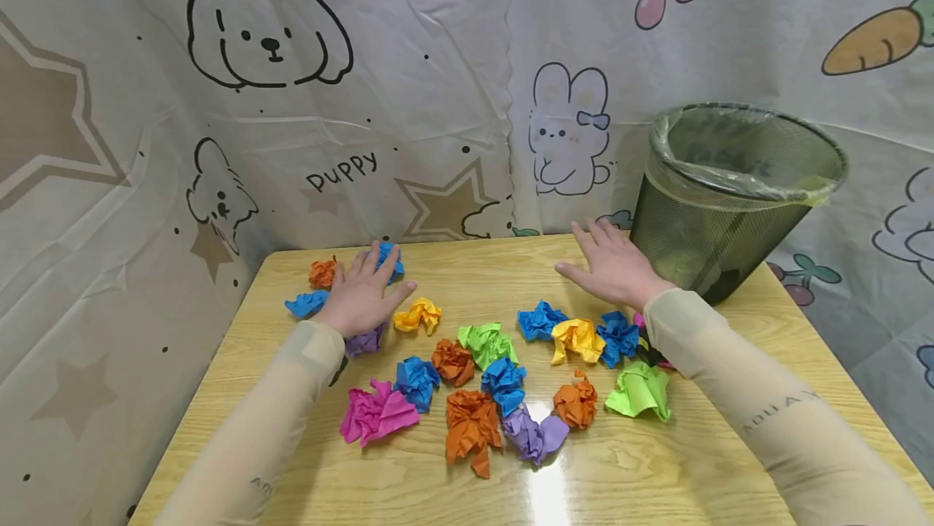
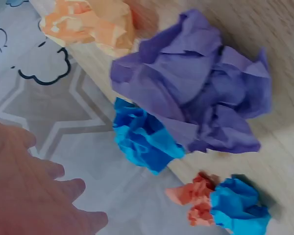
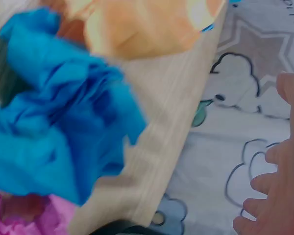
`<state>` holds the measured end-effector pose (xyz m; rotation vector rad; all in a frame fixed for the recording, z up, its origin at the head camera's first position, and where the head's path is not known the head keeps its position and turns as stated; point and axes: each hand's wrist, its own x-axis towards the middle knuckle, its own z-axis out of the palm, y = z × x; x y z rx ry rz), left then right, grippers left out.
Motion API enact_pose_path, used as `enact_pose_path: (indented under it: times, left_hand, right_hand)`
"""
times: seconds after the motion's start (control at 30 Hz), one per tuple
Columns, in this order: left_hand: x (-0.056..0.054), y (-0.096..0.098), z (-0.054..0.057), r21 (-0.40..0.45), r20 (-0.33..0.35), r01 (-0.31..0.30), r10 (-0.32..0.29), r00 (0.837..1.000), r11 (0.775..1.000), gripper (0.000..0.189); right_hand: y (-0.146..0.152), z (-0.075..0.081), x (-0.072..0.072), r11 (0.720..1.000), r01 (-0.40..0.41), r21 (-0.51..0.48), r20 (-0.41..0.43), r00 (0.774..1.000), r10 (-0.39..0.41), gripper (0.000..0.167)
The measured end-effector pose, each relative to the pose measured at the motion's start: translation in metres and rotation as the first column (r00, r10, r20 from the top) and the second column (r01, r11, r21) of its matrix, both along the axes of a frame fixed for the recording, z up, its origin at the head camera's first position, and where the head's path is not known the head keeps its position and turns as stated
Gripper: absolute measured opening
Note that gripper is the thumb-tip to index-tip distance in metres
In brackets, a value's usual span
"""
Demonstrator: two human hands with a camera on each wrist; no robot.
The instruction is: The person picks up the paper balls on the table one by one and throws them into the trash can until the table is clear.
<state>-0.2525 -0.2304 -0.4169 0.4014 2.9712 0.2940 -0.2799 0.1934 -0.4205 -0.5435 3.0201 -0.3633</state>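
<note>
Fingers spread, my left hand (image 1: 360, 297) hovers over the far left of the table among crumpled paper balls. Around it are an orange ball (image 1: 323, 273), blue balls (image 1: 306, 304), a purple ball (image 2: 191, 83) under the wrist and a yellow ball (image 1: 418, 315) to its right. My right hand (image 1: 611, 264) is also spread and holds nothing, just left of a mesh wastebasket (image 1: 700, 226) lined with a clear bag. Nearest below it lie a blue ball (image 3: 63, 112), a yellow ball (image 1: 578, 339) and another blue ball (image 1: 541, 321). A pink ball (image 3: 34, 215) is partly hidden by the right forearm.
More crumpled balls lie mid-table: a pink one (image 1: 377, 412), a green one (image 1: 487, 344), an orange one (image 1: 473, 429), a purple one (image 1: 535, 434) and a green one (image 1: 640, 391) at right. A printed curtain (image 1: 438, 104) hangs behind the wooden table (image 1: 657, 477).
</note>
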Motion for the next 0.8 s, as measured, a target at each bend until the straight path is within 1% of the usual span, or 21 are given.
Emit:
enact_pose_path:
  times: [0.1,0.17,0.27,0.33,0.4,0.43,0.5,0.6,0.67,0.73,0.8]
  left_hand:
    - [0.001,0.004,0.003,0.026,-0.003,0.021,-0.021,1.000,0.999,0.087]
    - [0.003,0.009,0.005,0.036,-0.014,0.041,-0.041,0.999,0.998,0.087]
    - [0.007,0.020,0.011,0.056,-0.034,0.079,-0.077,0.996,0.995,0.085]
    - [0.011,0.028,0.016,0.064,-0.045,0.109,-0.106,0.993,0.992,0.083]
    - [0.015,0.038,0.020,0.069,-0.058,0.141,-0.137,0.989,0.988,0.083]
    - [0.016,0.042,0.023,0.074,-0.067,0.159,-0.155,0.986,0.984,0.082]
    - [0.020,0.053,0.027,0.079,-0.082,0.193,-0.187,0.979,0.978,0.082]
    - [0.024,0.069,0.035,0.082,-0.103,0.249,-0.241,0.965,0.965,0.081]
    - [0.027,0.080,0.039,0.075,-0.112,0.291,-0.282,0.953,0.954,0.081]
    - [0.031,0.090,0.043,0.062,-0.117,0.333,-0.325,0.939,0.941,0.081]
    - [0.033,0.101,0.046,0.051,-0.117,0.375,-0.367,0.923,0.926,0.081]
  right_hand:
    - [-0.005,0.007,0.004,0.999,-0.036,-0.024,-0.048,0.998,0.035,0.092]
    - [-0.009,0.016,0.009,0.997,-0.069,-0.038,-0.085,0.994,0.066,0.088]
    - [-0.015,0.035,0.021,0.992,-0.111,-0.063,-0.138,0.985,0.101,0.078]
    - [-0.018,0.051,0.030,0.987,-0.143,-0.078,-0.190,0.974,0.127,0.072]
    - [-0.019,0.067,0.039,0.979,-0.178,-0.100,-0.256,0.955,0.148,0.066]
    - [-0.018,0.075,0.043,0.974,-0.197,-0.109,-0.296,0.942,0.157,0.064]
    - [-0.015,0.091,0.050,0.965,-0.232,-0.125,-0.384,0.908,0.168,0.060]
    - [-0.005,0.114,0.056,0.954,-0.254,-0.156,-0.495,0.856,0.147,0.055]
    - [0.006,0.128,0.057,0.952,-0.251,-0.177,-0.545,0.830,0.117,0.053]
    - [0.020,0.141,0.058,0.954,-0.224,-0.201,-0.571,0.818,0.071,0.051]
    - [0.037,0.151,0.058,0.956,-0.182,-0.229,-0.579,0.815,0.017,0.049]
